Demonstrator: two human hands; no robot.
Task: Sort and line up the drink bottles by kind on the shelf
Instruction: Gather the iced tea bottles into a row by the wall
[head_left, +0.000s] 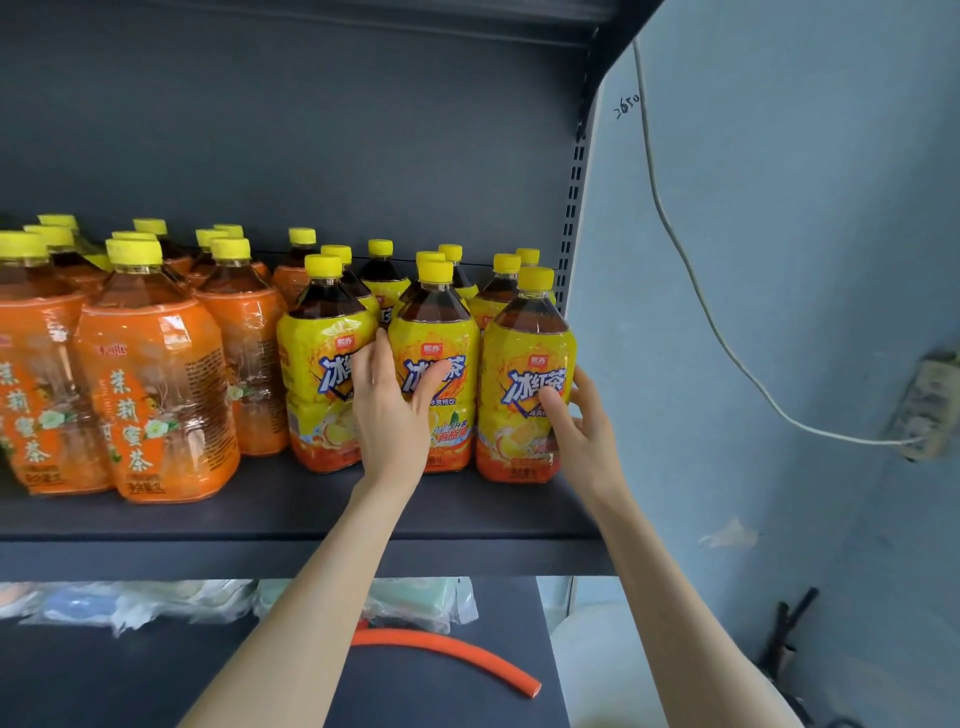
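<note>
jasmine tea bottles (150, 364) left on shelf (311, 514), iced tea bottles (524, 343) right

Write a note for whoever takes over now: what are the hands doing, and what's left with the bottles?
Left hand grips the middle front plastic bottle with the yellow label; right hand grips the yellow-labelled bottle at the right end.
Orange-labelled plastic bottles stand left on the dark shelf, yellow-labelled ones right.
Done: kinds look separated. Left: probably evening the front rows.
</note>
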